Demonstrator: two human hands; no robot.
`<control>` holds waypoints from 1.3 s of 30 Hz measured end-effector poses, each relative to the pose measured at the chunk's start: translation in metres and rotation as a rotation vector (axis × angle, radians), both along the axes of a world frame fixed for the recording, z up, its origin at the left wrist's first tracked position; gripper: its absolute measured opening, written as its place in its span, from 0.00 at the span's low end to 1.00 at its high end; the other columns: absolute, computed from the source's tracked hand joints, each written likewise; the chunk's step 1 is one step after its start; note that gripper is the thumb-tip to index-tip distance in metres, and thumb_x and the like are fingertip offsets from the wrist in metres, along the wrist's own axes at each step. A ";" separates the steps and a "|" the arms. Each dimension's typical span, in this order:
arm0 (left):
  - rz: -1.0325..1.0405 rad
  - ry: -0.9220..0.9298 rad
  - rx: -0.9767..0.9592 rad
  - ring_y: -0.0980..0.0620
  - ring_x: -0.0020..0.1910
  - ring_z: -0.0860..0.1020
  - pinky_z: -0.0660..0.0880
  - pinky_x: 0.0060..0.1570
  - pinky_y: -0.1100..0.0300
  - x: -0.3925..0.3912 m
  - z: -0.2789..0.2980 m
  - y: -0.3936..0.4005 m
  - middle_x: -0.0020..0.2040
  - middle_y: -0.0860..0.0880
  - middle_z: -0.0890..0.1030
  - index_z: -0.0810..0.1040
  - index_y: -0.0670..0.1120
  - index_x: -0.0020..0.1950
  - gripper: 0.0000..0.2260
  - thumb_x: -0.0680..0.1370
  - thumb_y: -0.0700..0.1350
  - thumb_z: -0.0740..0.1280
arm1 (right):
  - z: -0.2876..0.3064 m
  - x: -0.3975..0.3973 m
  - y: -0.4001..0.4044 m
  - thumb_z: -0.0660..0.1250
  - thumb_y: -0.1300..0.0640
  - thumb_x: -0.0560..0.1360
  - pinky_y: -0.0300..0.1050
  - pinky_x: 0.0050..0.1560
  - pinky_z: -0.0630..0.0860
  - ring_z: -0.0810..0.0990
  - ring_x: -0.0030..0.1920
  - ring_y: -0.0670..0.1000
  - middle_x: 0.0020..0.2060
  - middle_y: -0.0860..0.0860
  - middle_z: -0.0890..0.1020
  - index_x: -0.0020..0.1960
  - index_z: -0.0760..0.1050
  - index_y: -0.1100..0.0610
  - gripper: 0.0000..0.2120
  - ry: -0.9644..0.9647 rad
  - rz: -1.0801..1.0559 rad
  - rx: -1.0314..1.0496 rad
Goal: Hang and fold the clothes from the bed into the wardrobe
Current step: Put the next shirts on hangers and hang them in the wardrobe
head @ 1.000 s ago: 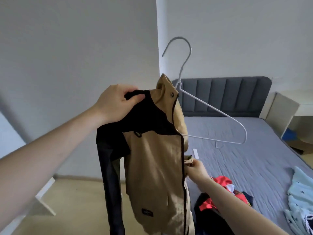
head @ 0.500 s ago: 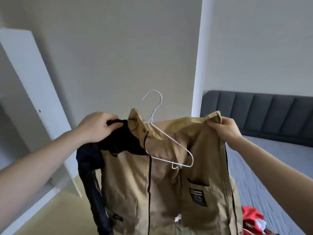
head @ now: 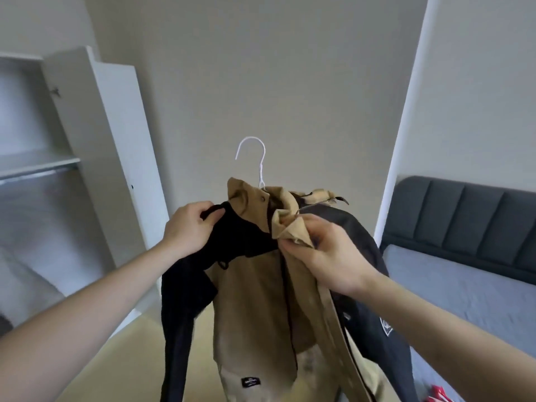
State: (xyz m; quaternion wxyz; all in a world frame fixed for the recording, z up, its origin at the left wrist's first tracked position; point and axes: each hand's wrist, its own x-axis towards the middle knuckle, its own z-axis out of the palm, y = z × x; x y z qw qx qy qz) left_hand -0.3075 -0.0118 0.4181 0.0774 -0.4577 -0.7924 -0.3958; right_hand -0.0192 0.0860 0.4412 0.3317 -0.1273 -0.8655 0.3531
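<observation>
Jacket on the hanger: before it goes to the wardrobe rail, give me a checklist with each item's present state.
1. Left hand grips the black shoulder of the jacket: ok.
2. Right hand pinches the tan front edge near the collar: ok.
3. Hanger hook stands free above the collar: ok.
4. Both hanger arms seated inside the shoulders: cannot tell, the fabric hides them.
5. Front zipped or buttoned shut: not ok, it hangs open.
6. Wardrobe door open, rail in view under the shelf: ok.
</observation>
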 end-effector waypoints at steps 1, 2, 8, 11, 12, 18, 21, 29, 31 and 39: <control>-0.002 0.000 0.009 0.54 0.34 0.77 0.67 0.33 0.57 -0.002 0.000 -0.002 0.32 0.59 0.79 0.75 0.54 0.34 0.18 0.82 0.57 0.63 | -0.009 -0.014 -0.005 0.72 0.54 0.78 0.40 0.55 0.78 0.81 0.55 0.44 0.52 0.46 0.82 0.46 0.83 0.57 0.07 -0.011 0.032 0.010; -0.001 0.000 0.020 0.55 0.34 0.78 0.67 0.33 0.57 -0.005 0.000 -0.005 0.33 0.60 0.79 0.76 0.55 0.35 0.17 0.82 0.58 0.63 | -0.019 -0.026 -0.007 0.72 0.54 0.79 0.41 0.59 0.77 0.80 0.59 0.43 0.57 0.45 0.81 0.47 0.84 0.58 0.07 -0.032 0.045 0.016; 0.012 -0.044 0.100 0.51 0.34 0.78 0.73 0.36 0.53 -0.041 -0.017 -0.035 0.31 0.55 0.79 0.78 0.53 0.38 0.16 0.77 0.62 0.62 | -0.057 -0.076 -0.010 0.71 0.45 0.77 0.50 0.67 0.74 0.73 0.67 0.44 0.69 0.45 0.71 0.49 0.79 0.53 0.11 -0.354 0.065 0.125; 0.049 -0.021 0.098 0.52 0.36 0.79 0.75 0.38 0.52 -0.071 -0.024 -0.056 0.33 0.55 0.80 0.79 0.53 0.40 0.14 0.79 0.60 0.64 | -0.063 -0.090 -0.015 0.68 0.28 0.70 0.40 0.72 0.68 0.61 0.72 0.33 0.75 0.32 0.59 0.70 0.71 0.38 0.31 -0.474 0.134 0.203; 0.054 -0.018 0.105 0.52 0.36 0.79 0.74 0.37 0.52 -0.082 -0.025 -0.064 0.33 0.55 0.80 0.79 0.54 0.40 0.14 0.78 0.61 0.63 | -0.061 -0.094 -0.017 0.67 0.25 0.68 0.38 0.70 0.68 0.60 0.73 0.31 0.75 0.28 0.59 0.72 0.67 0.34 0.34 -0.465 0.134 0.212; 0.056 -0.049 0.127 0.52 0.40 0.81 0.77 0.42 0.47 -0.148 -0.026 -0.115 0.36 0.54 0.83 0.82 0.52 0.42 0.16 0.76 0.62 0.62 | -0.037 -0.125 -0.002 0.69 0.32 0.72 0.34 0.43 0.74 0.82 0.47 0.39 0.47 0.34 0.82 0.47 0.84 0.35 0.11 -0.154 -0.079 0.214; 0.056 -0.050 0.126 0.52 0.39 0.81 0.77 0.41 0.47 -0.175 -0.029 -0.135 0.35 0.53 0.82 0.81 0.51 0.42 0.16 0.77 0.61 0.63 | -0.040 -0.159 0.012 0.75 0.44 0.73 0.36 0.43 0.74 0.81 0.43 0.42 0.48 0.37 0.80 0.46 0.81 0.38 0.04 -0.007 -0.257 0.163; 0.104 -0.055 0.020 0.55 0.38 0.80 0.76 0.40 0.47 -0.240 -0.036 -0.178 0.35 0.56 0.81 0.79 0.56 0.41 0.15 0.76 0.64 0.63 | -0.056 -0.288 0.011 0.67 0.47 0.81 0.32 0.40 0.69 0.78 0.41 0.38 0.36 0.35 0.80 0.41 0.75 0.36 0.10 -0.337 0.011 0.174; 0.119 -0.065 -0.008 0.54 0.39 0.81 0.77 0.42 0.45 -0.262 -0.039 -0.188 0.36 0.54 0.82 0.80 0.53 0.43 0.17 0.76 0.65 0.62 | -0.061 -0.319 0.009 0.66 0.50 0.82 0.35 0.37 0.68 0.74 0.34 0.42 0.30 0.39 0.76 0.36 0.72 0.41 0.15 -0.346 0.095 0.172; 0.215 0.046 -0.191 0.57 0.37 0.77 0.70 0.37 0.56 -0.356 -0.050 -0.205 0.35 0.57 0.79 0.73 0.62 0.38 0.13 0.78 0.64 0.57 | -0.093 -0.449 0.001 0.65 0.59 0.82 0.38 0.33 0.65 0.69 0.32 0.44 0.29 0.44 0.70 0.33 0.70 0.50 0.19 -0.344 0.339 -0.193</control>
